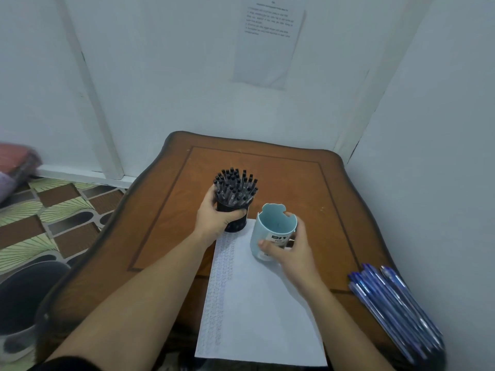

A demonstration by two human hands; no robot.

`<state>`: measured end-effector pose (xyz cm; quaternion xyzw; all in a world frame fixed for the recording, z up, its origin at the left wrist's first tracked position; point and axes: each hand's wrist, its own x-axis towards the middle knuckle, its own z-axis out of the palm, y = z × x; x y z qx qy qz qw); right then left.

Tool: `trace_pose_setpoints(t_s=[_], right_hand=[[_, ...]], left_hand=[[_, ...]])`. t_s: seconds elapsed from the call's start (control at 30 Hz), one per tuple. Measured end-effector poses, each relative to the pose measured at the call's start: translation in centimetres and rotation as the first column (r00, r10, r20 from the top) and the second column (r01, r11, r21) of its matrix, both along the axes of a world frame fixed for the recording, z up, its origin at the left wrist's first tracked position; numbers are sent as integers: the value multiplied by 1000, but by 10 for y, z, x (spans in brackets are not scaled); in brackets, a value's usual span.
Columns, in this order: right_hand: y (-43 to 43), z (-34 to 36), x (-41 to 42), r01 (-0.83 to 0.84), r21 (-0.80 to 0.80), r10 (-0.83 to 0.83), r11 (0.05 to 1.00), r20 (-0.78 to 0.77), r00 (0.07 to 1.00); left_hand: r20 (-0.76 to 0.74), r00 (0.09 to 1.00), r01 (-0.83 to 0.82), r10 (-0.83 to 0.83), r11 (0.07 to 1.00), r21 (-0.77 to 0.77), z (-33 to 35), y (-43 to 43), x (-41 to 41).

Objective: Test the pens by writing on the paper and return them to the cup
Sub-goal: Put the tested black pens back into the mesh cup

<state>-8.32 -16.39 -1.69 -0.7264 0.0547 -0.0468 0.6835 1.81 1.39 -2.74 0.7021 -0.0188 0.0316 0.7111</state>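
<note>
Left hand: my left hand (214, 218) grips the black mesh cup (237, 223) at the sheet's far left corner, and my fingers hide part of its wall.
Black-capped pens (235, 186): packed in that cup, barrels mostly hidden.
Right hand: my right hand (290, 250) clasps the pale blue plastic cup (267, 231); my thumb hides part of its label, and I cannot tell whether it touches the sheet.
White paper sheet (257, 303): on the brown wooden table (294, 178), with faint unreadable marks.
Blue pens (393, 309): a blurred pile at the table's right edge.
</note>
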Motion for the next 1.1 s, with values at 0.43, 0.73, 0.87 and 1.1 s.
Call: trace_pose_setpoints(t_s=[0.43,0.73,0.87,1.1], right_hand=[[10,-13,-29,-61,-147,57,987,-33,998],[9,-10,-56,-74,-122,72,990,-25,997],[-4,-9,-68,-157,-227,146,961,-65,987],[-97,14,-83,-64,-836,26,544,-60,998]], left_hand=[[-148,984,-92,99,994,51,15,4,-34],[-95,958,275,-271,961,28,11,-17,-130],[-70,962,268,-264,962,53,22,-21,-142],[-84,949,300,-302,953,-38,30,-28,-152]])
